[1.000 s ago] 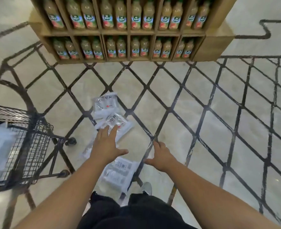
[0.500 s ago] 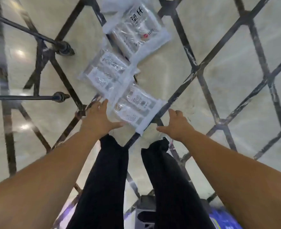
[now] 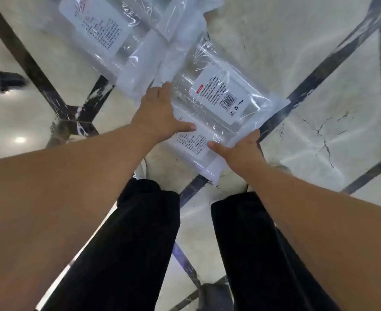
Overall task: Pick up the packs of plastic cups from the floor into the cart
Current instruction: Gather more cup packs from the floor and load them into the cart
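A: Where is the nearest pack of plastic cups (image 3: 216,113) found?

B: It is seen lying flat on the floor (image 3: 274,41), just ahead of the trouser legs (image 3: 140,243), with its white printed label and barcode turned upward.

A: How are the hands placed on it?

B: The left hand (image 3: 158,115) is laid on the pack's left side, fingers stretched forward and the thumb spread out across the clear wrap. The right hand (image 3: 241,151) is set at the pack's near right corner, thumb on top of the film; its fingers are hidden at the edge, so a closed grip cannot be told.

A: Is another pack seen?

B: A second pack (image 3: 108,30) is seen further off, up and to the left, touching or overlapping the first. Dark lines are marked across the pale floor beneath both.
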A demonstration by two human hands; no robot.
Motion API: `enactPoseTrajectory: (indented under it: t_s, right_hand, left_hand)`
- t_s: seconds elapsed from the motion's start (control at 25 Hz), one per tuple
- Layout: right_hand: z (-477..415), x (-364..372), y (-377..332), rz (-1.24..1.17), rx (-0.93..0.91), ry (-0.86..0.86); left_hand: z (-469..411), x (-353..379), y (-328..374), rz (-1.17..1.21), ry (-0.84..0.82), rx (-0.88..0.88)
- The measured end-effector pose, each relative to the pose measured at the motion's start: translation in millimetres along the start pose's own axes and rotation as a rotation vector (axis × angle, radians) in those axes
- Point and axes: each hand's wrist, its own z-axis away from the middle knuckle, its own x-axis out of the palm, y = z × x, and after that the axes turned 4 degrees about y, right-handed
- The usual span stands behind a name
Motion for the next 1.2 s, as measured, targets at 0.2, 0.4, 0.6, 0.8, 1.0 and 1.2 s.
enactPoseTrajectory:
  t_s: [0.2, 0.4, 0.6, 0.8, 1.0, 1.2]
  right_hand:
    - [-16.9, 18.8, 9.7, -0.268, -0.118, 0.140]
    - [10.0, -21.0, 19.9, -0.197, -0.176, 0.167]
    - [105.9, -109.8, 7.5, -0.221, -0.309, 0.163]
    - [253.6, -211.5, -46.6, -0.184, -0.471, 0.153]
    - [418.2, -320.1, -97.6, -0.151, -0.575, 0.222]
    - [541.1, -409.0, -130.5, -0.175, -0.736, 0.293]
  left_hand:
    - [-12.1, 26.9, 7.2, 0.038, 0.143, -0.007]
    - [22.1, 31.4, 37.0, 0.276, 0.084, -0.080]
    - [112.1, -43.8, 93.7, 0.255, 0.209, -0.048]
    - [243.4, -168.8, 154.1, 0.321, 0.295, -0.090]
    - [373.6, -307.3, 228.0, 0.349, 0.407, -0.032]
    - [476.5, -401.8, 290.7, 0.348, 0.559, 0.012]
